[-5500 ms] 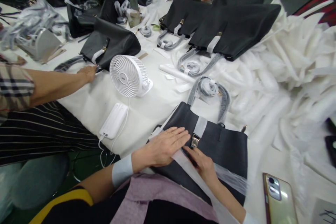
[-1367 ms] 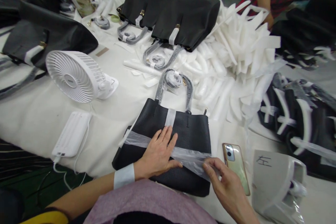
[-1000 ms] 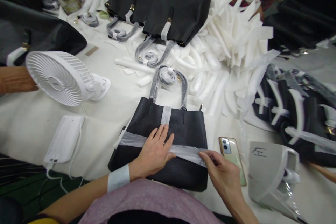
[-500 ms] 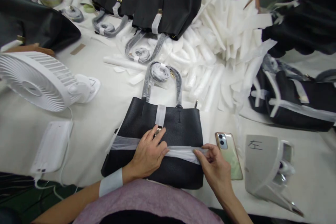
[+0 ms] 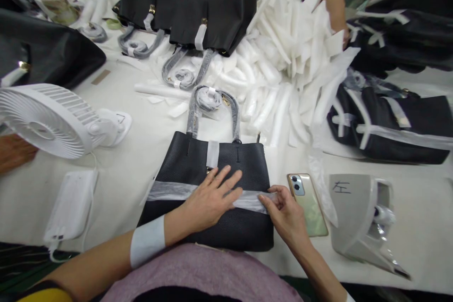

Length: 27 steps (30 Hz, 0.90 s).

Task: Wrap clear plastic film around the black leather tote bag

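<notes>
A black handbag (image 5: 244, 165) lies flat in front of me, its film-wrapped handles (image 5: 235, 118) pointing away. Across its front runs a translucent film strip (image 5: 173, 191). My left hand (image 5: 208, 200) rests on the strip and the bag with fingers spread, partly covering the gold clasp (image 5: 208, 170). At the bag's right edge, my right hand (image 5: 288, 214) pinches the strip between thumb and fingers. A white wrap (image 5: 211, 153) covers the flap strap above the clasp. Between the handles sits a coiled wrapped strap (image 5: 208, 99).
Right of the bag lie a phone (image 5: 307, 203) and a grey plastic dispenser (image 5: 354, 217). A white fan (image 5: 46, 120) and a white power bank (image 5: 71, 205) are at left. Foam strips (image 5: 286, 33) and more black bags (image 5: 212, 0) fill the back. Other people's hands (image 5: 16, 153) show at left and back right.
My left hand has slid right along the strip, its fingers spreading wider. My right hand keeps its pinch at the bag's edge. Another person's hand has appeared below the fan.
</notes>
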Motion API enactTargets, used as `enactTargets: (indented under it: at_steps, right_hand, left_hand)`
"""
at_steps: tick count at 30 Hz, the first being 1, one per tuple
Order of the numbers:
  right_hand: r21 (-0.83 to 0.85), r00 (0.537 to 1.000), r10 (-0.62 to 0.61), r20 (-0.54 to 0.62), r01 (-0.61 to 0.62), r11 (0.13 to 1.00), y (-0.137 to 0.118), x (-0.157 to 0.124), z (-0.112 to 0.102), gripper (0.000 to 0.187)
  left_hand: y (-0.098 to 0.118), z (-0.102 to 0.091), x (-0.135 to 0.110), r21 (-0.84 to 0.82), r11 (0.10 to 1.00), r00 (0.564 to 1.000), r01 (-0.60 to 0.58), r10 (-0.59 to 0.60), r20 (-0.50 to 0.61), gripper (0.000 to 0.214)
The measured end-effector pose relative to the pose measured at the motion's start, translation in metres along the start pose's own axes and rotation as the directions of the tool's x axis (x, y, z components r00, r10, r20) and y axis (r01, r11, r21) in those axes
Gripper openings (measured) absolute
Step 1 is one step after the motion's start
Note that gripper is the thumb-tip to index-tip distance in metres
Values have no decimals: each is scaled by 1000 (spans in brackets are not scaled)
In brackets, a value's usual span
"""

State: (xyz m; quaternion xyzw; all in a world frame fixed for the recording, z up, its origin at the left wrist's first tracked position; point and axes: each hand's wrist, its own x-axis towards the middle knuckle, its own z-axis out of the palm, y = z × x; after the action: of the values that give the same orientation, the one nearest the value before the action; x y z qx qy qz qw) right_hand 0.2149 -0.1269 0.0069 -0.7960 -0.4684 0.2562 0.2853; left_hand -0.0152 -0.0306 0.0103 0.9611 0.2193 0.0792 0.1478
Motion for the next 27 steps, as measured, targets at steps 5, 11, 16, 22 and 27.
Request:
enactTargets:
  at_steps: [5,11,16,22,27]
  right_hand:
    - [57,1000,-11,-6,11,998,2,-2,0,34]
    - [101,997,-22,-70,29,995,7,-7,8,30]
    - [272,984,99,-146,-57,961,14,-11,8,32]
    - [404,947,256,-194,-161,901,26,-30,-4,47]
    - [262,961,154,-228,-92,961,16,-40,13,49]
  left_hand:
    - [2,10,26,-69,951,946,-301,307,101,66]
    - [9,26,28,-72,958,951,-276,283,122,81]
    - [19,30,27,14,977,969,-213,210,133,85]
    - [25,33,28,72,974,969,-214,201,146,84]
    - [28,30,28,130,967,966,-217,194,172,85]
